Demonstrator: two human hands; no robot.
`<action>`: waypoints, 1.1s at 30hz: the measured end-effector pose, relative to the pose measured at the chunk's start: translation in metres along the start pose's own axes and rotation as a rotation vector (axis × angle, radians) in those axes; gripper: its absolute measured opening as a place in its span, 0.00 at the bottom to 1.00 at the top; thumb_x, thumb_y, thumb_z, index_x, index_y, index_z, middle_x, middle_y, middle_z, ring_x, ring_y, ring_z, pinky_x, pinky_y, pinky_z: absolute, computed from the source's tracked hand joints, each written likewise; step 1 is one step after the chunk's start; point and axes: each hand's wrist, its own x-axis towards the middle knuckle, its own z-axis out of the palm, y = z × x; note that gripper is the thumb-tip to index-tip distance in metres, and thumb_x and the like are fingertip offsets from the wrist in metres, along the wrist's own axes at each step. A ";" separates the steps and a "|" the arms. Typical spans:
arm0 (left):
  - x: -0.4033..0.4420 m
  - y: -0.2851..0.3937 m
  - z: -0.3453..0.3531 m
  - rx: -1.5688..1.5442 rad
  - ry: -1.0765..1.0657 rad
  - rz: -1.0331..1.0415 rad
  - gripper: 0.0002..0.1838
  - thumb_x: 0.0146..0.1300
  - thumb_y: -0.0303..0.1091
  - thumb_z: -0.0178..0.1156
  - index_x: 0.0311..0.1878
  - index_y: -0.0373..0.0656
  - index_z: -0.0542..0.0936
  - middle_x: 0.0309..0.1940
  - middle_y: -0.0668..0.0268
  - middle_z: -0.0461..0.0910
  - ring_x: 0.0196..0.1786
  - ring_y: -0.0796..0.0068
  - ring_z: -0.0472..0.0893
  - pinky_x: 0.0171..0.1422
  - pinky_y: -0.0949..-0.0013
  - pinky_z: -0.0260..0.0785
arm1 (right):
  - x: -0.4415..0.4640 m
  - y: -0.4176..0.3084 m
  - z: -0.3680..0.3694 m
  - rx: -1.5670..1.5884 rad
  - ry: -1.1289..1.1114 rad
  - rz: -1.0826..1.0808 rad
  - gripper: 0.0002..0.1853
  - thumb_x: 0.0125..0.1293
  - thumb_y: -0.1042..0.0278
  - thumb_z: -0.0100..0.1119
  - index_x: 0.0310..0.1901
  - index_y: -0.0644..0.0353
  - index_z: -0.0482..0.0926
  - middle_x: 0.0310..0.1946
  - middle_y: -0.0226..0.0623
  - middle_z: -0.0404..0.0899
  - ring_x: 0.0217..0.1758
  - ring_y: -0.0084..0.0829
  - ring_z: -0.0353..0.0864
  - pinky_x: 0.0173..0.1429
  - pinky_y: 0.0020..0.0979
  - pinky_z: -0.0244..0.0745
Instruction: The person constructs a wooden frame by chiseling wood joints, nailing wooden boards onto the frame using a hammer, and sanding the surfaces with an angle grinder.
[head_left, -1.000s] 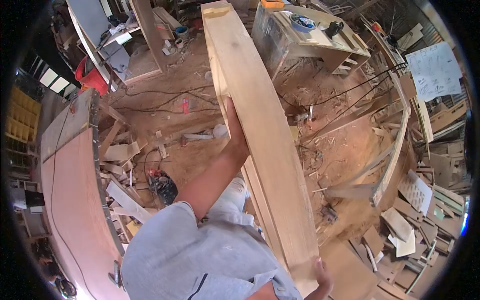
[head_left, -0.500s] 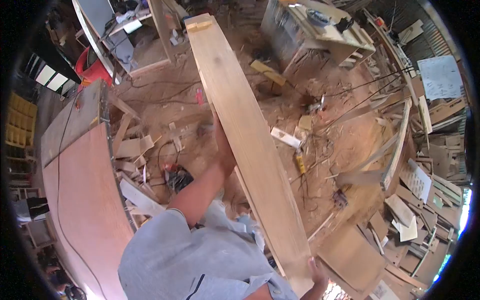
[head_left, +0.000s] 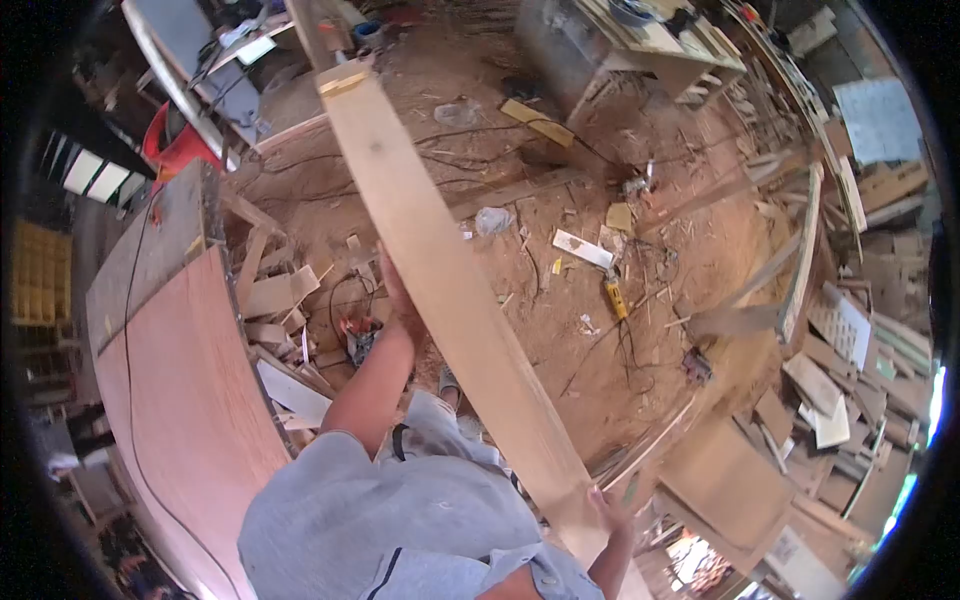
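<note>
A long, pale wooden board (head_left: 450,280) slants across the middle of the head view, from far left to near right, held above the ground. Its far end carries a short raised wooden strip (head_left: 345,84). My left hand (head_left: 398,290) grips the board's left edge around mid-length, with its fingers partly hidden beneath. Close to the near end, my right hand (head_left: 612,512) is closed around the right edge, its thumb showing at the board's face. Below the board, the floor is brown and littered with scraps.
At left stands a bench with a reddish plywood sheet (head_left: 190,400) and a cable across it. A wooden table (head_left: 650,55) with items on top is at the back. A yellow tool (head_left: 616,298) and cords lie on the floor. Scrap panels (head_left: 830,400) pile up at right.
The board's far end has swung left and slightly nearer. Both my hands have shifted left and stay on the board; the left has also moved a little.
</note>
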 end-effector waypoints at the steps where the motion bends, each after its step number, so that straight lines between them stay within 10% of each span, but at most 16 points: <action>1: -0.003 0.001 0.002 0.023 -0.050 0.001 0.50 0.69 0.83 0.41 0.69 0.43 0.75 0.56 0.58 0.81 0.58 0.56 0.81 0.63 0.49 0.78 | -0.005 -0.020 -0.001 0.023 0.010 -0.018 0.45 0.74 0.25 0.50 0.63 0.67 0.83 0.59 0.53 0.86 0.67 0.46 0.82 0.71 0.44 0.72; 6: -0.001 0.013 0.004 0.047 -0.219 -0.018 0.56 0.62 0.88 0.42 0.63 0.37 0.76 0.49 0.57 0.80 0.52 0.56 0.81 0.57 0.49 0.79 | 0.005 -0.016 0.009 -0.015 0.012 -0.069 0.45 0.72 0.21 0.49 0.52 0.65 0.88 0.42 0.53 0.90 0.51 0.46 0.88 0.57 0.45 0.78; 14: 0.005 0.007 0.012 -0.059 -0.113 -0.090 0.54 0.63 0.86 0.42 0.60 0.37 0.78 0.46 0.55 0.81 0.49 0.52 0.81 0.54 0.47 0.78 | 0.015 -0.038 0.007 -0.026 -0.008 0.025 0.47 0.70 0.17 0.48 0.52 0.64 0.88 0.43 0.55 0.89 0.53 0.47 0.88 0.58 0.46 0.78; 21: 0.036 -0.005 -0.021 -0.035 -0.167 -0.032 0.56 0.67 0.86 0.40 0.75 0.42 0.69 0.63 0.48 0.78 0.62 0.41 0.80 0.72 0.40 0.72 | 0.033 -0.021 0.002 0.069 0.059 0.000 0.43 0.70 0.20 0.54 0.45 0.63 0.91 0.32 0.46 0.89 0.41 0.38 0.88 0.49 0.43 0.79; 27: 0.060 -0.028 -0.025 -0.031 -0.027 -0.049 0.56 0.68 0.86 0.37 0.82 0.48 0.64 0.77 0.55 0.70 0.75 0.51 0.72 0.80 0.48 0.65 | 0.026 -0.045 -0.015 -0.019 0.382 -0.161 0.43 0.71 0.22 0.54 0.33 0.68 0.83 0.20 0.45 0.74 0.29 0.37 0.75 0.36 0.46 0.69; 32: 0.071 -0.060 -0.006 0.137 0.024 -0.011 0.55 0.70 0.85 0.35 0.84 0.47 0.61 0.81 0.57 0.64 0.80 0.54 0.67 0.84 0.49 0.60 | 0.052 -0.036 -0.025 -0.104 0.691 -0.203 0.39 0.73 0.27 0.55 0.40 0.67 0.86 0.28 0.57 0.81 0.34 0.51 0.82 0.42 0.51 0.73; 33: 0.069 -0.072 -0.010 0.201 0.098 0.019 0.48 0.73 0.80 0.43 0.79 0.48 0.69 0.71 0.59 0.77 0.69 0.59 0.78 0.73 0.53 0.71 | 0.057 -0.030 -0.029 -0.138 0.731 -0.183 0.39 0.73 0.28 0.55 0.42 0.67 0.88 0.31 0.59 0.84 0.36 0.55 0.84 0.44 0.52 0.75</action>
